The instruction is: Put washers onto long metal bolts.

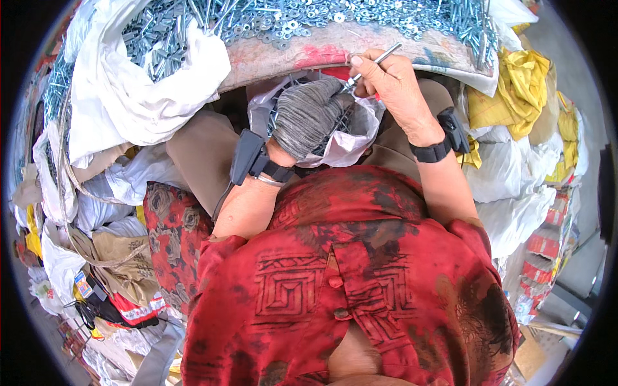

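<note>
My right hand (391,80) is bare and pinches a slim silvery bolt (385,54) between thumb and fingers, its upper end slanting up to the right. My left hand (309,116), in a grey knitted glove, is closed right beside the bolt's lower end; what its fingertips hold is hidden. Both hands are over an open white plastic bag (344,151) between my knees, with dark metal pieces partly showing inside. Just beyond them, a board (277,61) stained red and blue carries a heap of loose washers (302,19).
At the left, a white sack (154,119) holds metal sleeves (164,61). More long bolts (476,32) lie at the heap's right end. Yellow sacks (515,90) and white sacks (505,167) crowd my right side. A brown sack (119,254) lies at the lower left.
</note>
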Available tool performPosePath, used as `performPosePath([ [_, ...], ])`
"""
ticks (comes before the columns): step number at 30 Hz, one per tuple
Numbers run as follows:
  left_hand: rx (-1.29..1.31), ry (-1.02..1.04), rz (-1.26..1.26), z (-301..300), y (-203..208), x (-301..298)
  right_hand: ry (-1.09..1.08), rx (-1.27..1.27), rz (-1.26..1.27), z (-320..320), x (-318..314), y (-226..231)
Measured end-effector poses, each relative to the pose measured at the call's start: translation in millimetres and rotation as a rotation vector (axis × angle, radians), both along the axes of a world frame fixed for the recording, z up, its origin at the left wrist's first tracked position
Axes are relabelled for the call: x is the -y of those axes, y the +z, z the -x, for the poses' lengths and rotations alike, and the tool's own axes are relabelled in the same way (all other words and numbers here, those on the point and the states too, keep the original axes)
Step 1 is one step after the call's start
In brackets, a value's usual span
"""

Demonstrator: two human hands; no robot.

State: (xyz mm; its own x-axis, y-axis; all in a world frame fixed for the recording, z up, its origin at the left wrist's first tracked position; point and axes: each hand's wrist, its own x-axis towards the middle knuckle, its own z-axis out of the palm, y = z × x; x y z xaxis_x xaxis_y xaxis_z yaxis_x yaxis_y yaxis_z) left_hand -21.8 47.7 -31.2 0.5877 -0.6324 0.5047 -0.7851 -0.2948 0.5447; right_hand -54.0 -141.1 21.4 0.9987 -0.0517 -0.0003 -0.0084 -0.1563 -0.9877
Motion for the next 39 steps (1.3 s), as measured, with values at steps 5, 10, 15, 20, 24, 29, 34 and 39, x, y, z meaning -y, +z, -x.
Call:
performPosePath([
  [5,0.097,0.052,-0.032,0.1,-7.0,2.0,-0.017,0.14,0.014,-7.9,3.1,-7.9],
  [10,0.19,0.021,-0.078,-9.0,-8.8,4.1,0.045,-0.022,-0.076,-6.5,6.4,-1.4],
  [15,0.257,0.029,-0.133,-6.3,-5.4,6.2,-0.121,0.403,0.116,-13.6,3.4,-10.0],
  [20,0.173,0.125,-0.312,0.7,11.1,9.2,-0.023,0.19,0.617,-11.1,13.8,-7.5],
  [24,0.127,-0.009,-0.029,-5.7,12.8,6.2,0.143,0.273,0.465,-0.2,7.9,5.7],
  [29,-0.625,-0.437,-0.075,-28.9,30.8,-34.3,0.353,0.136,0.09,10.8,1.5,2.9],
  [34,-0.658,0.223,0.15,-48.8,7.5,-41.7,0.45,0.167,0.848,14.9,4.1,-98.9],
  [39,-1.03,0.038,0.908,-59.6,26.0,-28.1,0.915,-0.222,0.94,46.5,10.7,-113.5],
])
